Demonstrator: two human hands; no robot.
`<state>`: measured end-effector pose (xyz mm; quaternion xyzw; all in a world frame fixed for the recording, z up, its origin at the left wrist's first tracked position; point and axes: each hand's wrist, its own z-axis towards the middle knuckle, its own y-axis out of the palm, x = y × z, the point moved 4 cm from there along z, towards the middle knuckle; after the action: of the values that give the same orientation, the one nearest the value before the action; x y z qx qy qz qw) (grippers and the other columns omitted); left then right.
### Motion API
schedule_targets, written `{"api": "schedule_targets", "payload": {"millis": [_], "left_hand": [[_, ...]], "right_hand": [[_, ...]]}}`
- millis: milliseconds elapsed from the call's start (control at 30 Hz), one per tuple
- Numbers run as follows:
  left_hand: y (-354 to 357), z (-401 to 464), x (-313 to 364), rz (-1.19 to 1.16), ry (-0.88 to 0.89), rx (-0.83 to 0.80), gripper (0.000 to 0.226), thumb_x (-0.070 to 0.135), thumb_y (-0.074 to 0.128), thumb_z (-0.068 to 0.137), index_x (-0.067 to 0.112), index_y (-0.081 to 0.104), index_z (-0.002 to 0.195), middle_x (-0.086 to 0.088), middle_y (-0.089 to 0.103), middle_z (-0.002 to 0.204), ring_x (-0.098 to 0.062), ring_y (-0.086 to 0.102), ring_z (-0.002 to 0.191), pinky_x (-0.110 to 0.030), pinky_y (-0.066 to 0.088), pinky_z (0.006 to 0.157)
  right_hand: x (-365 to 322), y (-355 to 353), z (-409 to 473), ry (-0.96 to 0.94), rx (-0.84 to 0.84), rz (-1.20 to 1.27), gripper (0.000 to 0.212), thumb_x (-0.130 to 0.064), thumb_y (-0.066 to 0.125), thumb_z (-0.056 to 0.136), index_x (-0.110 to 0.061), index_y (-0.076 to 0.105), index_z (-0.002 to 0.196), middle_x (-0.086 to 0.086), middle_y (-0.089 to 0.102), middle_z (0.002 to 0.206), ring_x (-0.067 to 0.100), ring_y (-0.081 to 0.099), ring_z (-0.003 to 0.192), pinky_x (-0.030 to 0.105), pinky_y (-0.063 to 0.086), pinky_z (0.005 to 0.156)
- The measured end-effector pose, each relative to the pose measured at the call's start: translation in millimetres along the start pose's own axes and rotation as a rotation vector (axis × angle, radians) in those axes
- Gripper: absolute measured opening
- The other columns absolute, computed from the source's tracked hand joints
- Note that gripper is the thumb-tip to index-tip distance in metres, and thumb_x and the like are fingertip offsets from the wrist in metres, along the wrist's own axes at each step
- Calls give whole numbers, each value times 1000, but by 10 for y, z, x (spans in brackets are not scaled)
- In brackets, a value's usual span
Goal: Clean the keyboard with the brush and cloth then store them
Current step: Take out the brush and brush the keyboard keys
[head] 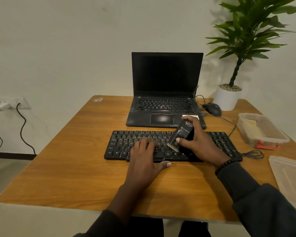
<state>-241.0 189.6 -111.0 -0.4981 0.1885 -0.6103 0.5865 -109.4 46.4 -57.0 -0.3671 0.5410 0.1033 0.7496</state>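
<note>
I see the black keyboard (171, 146) lying flat near the middle of the wooden worktop (75, 159), with its long side toward me; the brush (180, 136), a dark block with printed letters and a pale row of bristles at its low end, stands tilted over the middle of the keys, and the bristles touch the keys there; my right hand (199, 142) grasps the brush, the fingers curled around its far side and the thumb pressed on its front face; my left hand (144, 157) lies flat on the keyboard just beside the brush, the fingers straight and released on the keys, the thumb on the worktop at the near edge; a dark beaded bracelet (225, 165) sits on the right wrist. Behind the keyboard an open laptop (166, 89) stands with a dark screen; to its right a black mouse (212, 108) rests with its cable, and behind it a white pot with a green plant (234, 65). At the right edge of the worktop an open clear container (261, 132) holds something yellowish, maybe the cloth, but I cannot tell for sure; its clear lid (290, 177) lies nearer to me, apart from it. On the left wall a socket strip (9, 103) carries two cables.
</note>
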Motion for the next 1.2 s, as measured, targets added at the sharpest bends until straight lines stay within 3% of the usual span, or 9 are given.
{"api": "schedule_targets", "payload": {"millis": [267, 533, 733, 933, 1033, 1133, 1200], "left_hand": [[0, 6, 19, 18, 2, -5, 72, 75, 59, 76, 30, 46, 131, 10, 36, 133, -9, 28, 122, -23, 19, 99], [22, 13, -7, 15, -7, 0, 69, 73, 61, 75, 30, 47, 127, 10, 37, 130, -8, 29, 120, -23, 23, 97], [26, 10, -16, 12, -5, 20, 66, 73, 61, 75, 30, 46, 124, 11, 38, 127, -7, 29, 116, -23, 24, 93], [45, 18, -36, 20, -13, 12, 67, 75, 61, 75, 30, 46, 123, 10, 38, 127, -9, 30, 116, -25, 27, 94], [36, 17, -41, 0, -22, 15, 67, 74, 61, 74, 31, 46, 123, 10, 38, 127, -9, 31, 116, -25, 26, 94], [33, 15, -34, -2, -22, 16, 67, 75, 60, 75, 30, 45, 123, 10, 37, 127, -9, 31, 116, -26, 29, 96], [38, 17, -38, 8, -34, 9, 68, 75, 60, 75, 30, 45, 124, 10, 37, 127, -10, 31, 117, -28, 31, 98]], "right_hand": [[-61, -6, -2, -16, -42, 5, 74, -10, 75, 81, -47, 34, 130, -14, 54, 118, 9, 64, 100, 26, 59, 73], [-198, 83, 42, -86, -98, -156, 78, -12, 77, 79, -45, 31, 133, -15, 56, 112, 1, 62, 94, 14, 54, 64], [-232, 86, 63, -125, -173, -189, 73, -12, 77, 79, -44, 36, 130, -12, 57, 117, 6, 62, 102, 27, 59, 77], [-313, 126, 187, -167, -230, -387, 72, -15, 76, 80, -41, 33, 132, -13, 54, 118, 6, 59, 103, 18, 54, 69], [-359, 182, 222, -235, -180, -478, 74, -15, 76, 81, -40, 32, 134, -9, 53, 123, 7, 55, 106, 19, 52, 74], [-373, 143, 192, -248, -134, -402, 71, -14, 76, 80, -39, 33, 131, -8, 56, 118, 8, 59, 103, 23, 57, 74], [-351, 148, 152, -223, -205, -345, 71, -17, 77, 80, -40, 34, 130, -10, 56, 118, 7, 61, 102, 27, 59, 76]]}}
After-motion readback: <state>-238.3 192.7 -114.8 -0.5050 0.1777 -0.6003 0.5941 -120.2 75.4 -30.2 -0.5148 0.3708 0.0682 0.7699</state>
